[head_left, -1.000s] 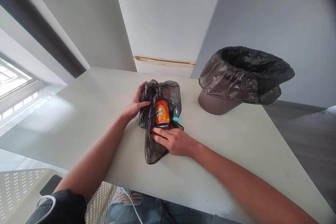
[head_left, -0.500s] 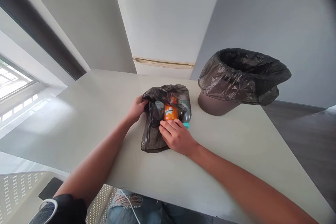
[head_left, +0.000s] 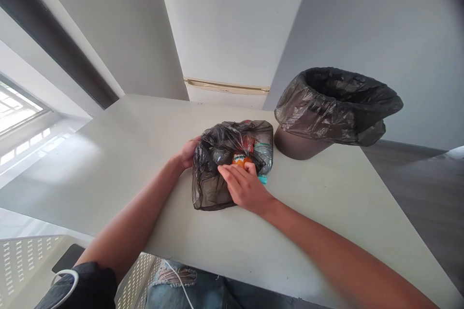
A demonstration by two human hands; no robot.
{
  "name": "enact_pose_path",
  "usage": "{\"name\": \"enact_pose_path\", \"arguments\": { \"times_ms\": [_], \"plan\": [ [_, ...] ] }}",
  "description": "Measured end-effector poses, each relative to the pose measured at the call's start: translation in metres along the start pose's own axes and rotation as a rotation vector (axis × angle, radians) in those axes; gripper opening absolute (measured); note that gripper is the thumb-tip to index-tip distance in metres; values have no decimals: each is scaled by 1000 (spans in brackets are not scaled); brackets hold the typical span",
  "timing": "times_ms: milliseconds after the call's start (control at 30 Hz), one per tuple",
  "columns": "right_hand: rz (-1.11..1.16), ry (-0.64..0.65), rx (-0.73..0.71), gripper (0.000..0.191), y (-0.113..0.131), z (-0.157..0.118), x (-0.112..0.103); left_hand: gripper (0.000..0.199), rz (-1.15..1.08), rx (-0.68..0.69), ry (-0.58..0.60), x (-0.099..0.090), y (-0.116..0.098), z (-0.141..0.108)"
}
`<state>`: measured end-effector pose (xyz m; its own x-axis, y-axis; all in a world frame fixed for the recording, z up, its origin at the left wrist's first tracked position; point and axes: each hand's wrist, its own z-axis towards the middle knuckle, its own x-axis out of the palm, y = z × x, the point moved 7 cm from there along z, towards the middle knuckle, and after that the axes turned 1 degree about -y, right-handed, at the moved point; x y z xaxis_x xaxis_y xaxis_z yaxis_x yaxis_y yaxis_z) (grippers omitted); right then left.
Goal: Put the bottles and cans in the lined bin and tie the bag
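A thin black plastic bag [head_left: 212, 195] lies crumpled on the table, its mouth facing me. My left hand [head_left: 188, 152] grips the bag's left side, with the fingertips hidden behind the plastic. At the mouth, my right hand [head_left: 247, 189] has its fingers curled over an orange Mirinda drink container [head_left: 240, 159]; whether this is a can or a bottle I cannot tell. Beside it lies a clear plastic bottle [head_left: 266, 154] with a teal cap [head_left: 262, 179]. Another clear rounded item [head_left: 220, 156] shows on the left inside the bag, and something red [head_left: 248, 143] lies deeper.
A brown bin [head_left: 299, 146] lined with a black bag [head_left: 326, 116] stands at the table's right edge. The white table [head_left: 145, 128] reaches to a white fridge [head_left: 232, 24] behind. A perforated cream chair [head_left: 29, 260] with a dark flat item [head_left: 68, 257] is at lower left.
The bag has spread wider to the right, and its contents have shifted that way. My left hand has slid further behind the bag's side. My right hand stays at the orange container.
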<state>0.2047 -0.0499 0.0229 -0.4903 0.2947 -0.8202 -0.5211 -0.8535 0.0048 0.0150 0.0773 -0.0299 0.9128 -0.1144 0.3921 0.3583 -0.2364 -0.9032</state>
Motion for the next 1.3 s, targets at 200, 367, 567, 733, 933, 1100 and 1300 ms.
{"name": "enact_pose_path", "arguments": {
  "times_ms": [200, 367, 567, 733, 933, 1100, 1300],
  "plan": [
    [-160, 78, 87, 57, -10, 2, 5, 59, 110, -67, 249, 18, -1, -18],
    [-110, 19, 32, 40, -9, 1, 1, 79, 190, -27, 394, 37, -8, -29],
    [183, 124, -476, 39, 23, -10, 5, 88, 198, 32, 457, 41, -14, -27],
    [113, -1, -240, 42, 9, -6, 0, 87, 150, 15, 365, 34, -12, -22],
    [-143, 67, 2, 48, -8, 2, 5, 83, 109, 34, 288, 30, -9, -13],
    [-178, -58, -95, 34, 1, 4, -10, 52, 69, 57, 196, 28, -9, -8],
    [-122, -466, -184, 41, 11, -7, -54, 50, 136, 262, 79, 20, -13, -1]
  ]
}}
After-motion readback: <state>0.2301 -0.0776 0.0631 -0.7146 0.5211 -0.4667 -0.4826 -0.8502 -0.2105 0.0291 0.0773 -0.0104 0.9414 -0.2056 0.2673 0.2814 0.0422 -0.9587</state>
